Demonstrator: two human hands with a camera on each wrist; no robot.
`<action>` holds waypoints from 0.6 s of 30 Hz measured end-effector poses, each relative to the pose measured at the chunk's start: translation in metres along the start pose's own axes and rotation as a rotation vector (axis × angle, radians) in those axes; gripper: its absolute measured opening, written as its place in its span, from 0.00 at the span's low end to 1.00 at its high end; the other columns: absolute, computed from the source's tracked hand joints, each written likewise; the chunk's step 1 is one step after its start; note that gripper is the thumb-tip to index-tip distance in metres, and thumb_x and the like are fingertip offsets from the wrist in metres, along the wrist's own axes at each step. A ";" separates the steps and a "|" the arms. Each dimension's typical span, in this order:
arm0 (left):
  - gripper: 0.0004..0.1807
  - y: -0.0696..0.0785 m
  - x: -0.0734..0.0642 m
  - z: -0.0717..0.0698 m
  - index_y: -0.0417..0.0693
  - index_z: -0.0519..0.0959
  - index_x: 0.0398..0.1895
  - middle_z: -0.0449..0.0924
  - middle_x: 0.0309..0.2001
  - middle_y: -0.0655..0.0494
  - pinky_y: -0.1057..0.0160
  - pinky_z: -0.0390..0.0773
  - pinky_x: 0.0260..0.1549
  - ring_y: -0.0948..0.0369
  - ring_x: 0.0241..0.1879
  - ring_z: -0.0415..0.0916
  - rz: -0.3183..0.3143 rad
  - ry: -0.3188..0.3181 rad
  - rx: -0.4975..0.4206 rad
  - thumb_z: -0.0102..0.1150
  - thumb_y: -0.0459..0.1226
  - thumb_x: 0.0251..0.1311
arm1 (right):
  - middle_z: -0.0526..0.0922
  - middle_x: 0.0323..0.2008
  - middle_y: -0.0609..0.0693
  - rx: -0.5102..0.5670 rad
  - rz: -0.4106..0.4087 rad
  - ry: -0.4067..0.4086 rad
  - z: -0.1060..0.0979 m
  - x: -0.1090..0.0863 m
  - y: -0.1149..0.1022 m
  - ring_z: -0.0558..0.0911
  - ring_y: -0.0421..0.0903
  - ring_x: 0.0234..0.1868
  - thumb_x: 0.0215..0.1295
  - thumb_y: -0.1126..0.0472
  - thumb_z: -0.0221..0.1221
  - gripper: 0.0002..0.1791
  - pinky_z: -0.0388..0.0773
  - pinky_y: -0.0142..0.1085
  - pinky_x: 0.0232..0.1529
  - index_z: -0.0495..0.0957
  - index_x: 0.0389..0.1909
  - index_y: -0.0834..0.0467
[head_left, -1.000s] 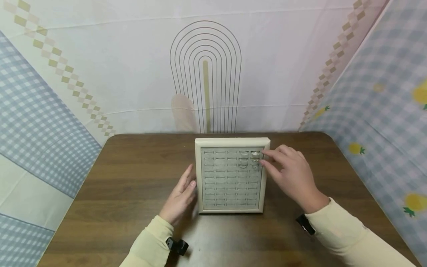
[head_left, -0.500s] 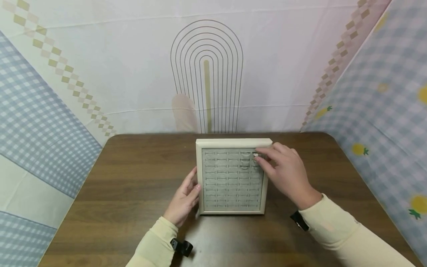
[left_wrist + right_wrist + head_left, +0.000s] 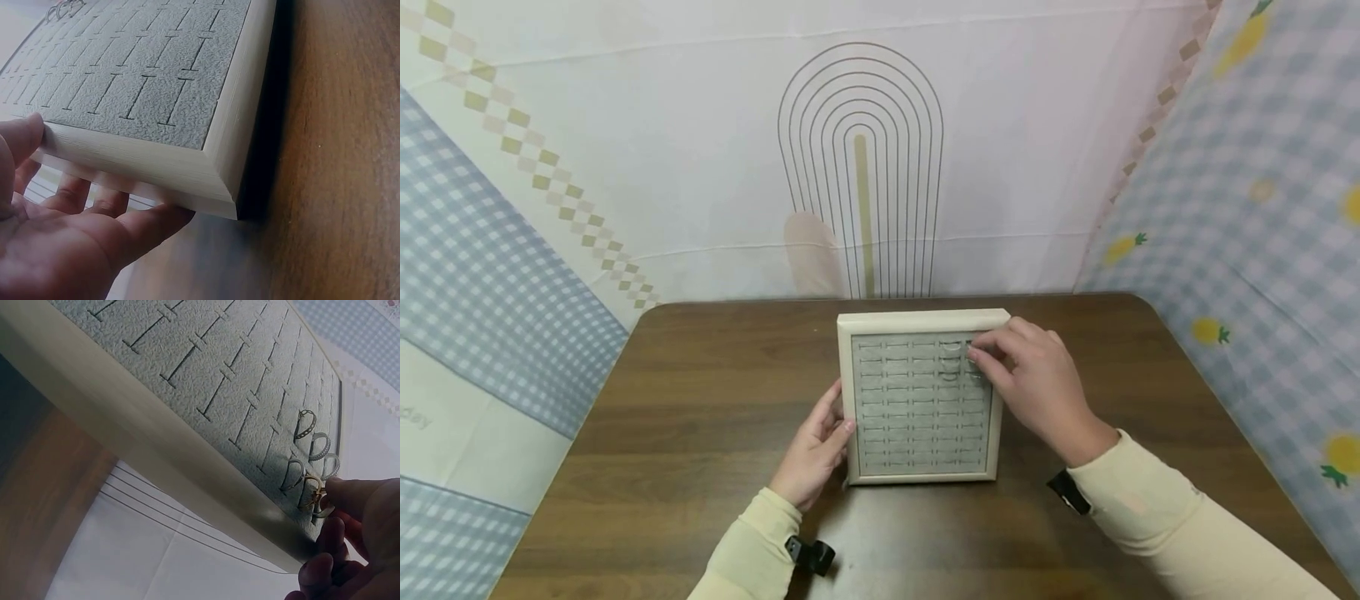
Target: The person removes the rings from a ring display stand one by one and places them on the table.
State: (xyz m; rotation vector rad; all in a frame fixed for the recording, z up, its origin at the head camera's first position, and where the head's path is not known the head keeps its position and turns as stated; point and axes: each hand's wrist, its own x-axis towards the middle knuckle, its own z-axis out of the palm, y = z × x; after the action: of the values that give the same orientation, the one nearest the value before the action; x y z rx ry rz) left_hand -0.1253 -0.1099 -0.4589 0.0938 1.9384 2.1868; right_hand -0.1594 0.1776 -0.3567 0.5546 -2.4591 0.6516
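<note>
A cream-framed ring display board (image 3: 917, 478) with a grey slotted pad stands near upright on the table. My left hand (image 3: 808, 454) grips its left edge, the thumb on the front rim and the fingers behind. At the top right corner, my right hand (image 3: 1043, 385) pinches a ring (image 3: 322, 509) between thumb and index finger, at the slot. Close by in the right wrist view sit a gold ring (image 3: 312, 491), a silver ring (image 3: 292, 475) and several others, including a patterned ring (image 3: 305, 425). My right fingers partly hide the pinched ring in the head view.
The brown wooden table (image 3: 715, 375) spreads around the board. Behind it hangs a pale cloth (image 3: 700, 167) with printed arches. Checked cloths hang at the left and right sides. A black strap device (image 3: 811, 556) is on my left wrist.
My right hand has moved left onto the ring at the top right corner and closed its fingertips on it. My left hand has come in from beside the board to grip its left edge.
</note>
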 end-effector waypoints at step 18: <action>0.37 0.002 -0.001 0.001 0.58 0.51 0.81 0.74 0.54 0.43 0.66 0.72 0.31 0.59 0.40 0.74 -0.007 0.012 -0.011 0.48 0.27 0.73 | 0.75 0.26 0.42 0.079 0.038 -0.023 -0.002 0.002 0.000 0.70 0.41 0.28 0.60 0.63 0.70 0.05 0.62 0.42 0.39 0.84 0.29 0.53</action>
State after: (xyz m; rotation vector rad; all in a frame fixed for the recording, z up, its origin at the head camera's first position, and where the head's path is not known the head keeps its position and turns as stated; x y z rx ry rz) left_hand -0.1241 -0.1093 -0.4563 0.0729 1.9295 2.1987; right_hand -0.1601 0.1786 -0.3540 0.5495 -2.4792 0.7648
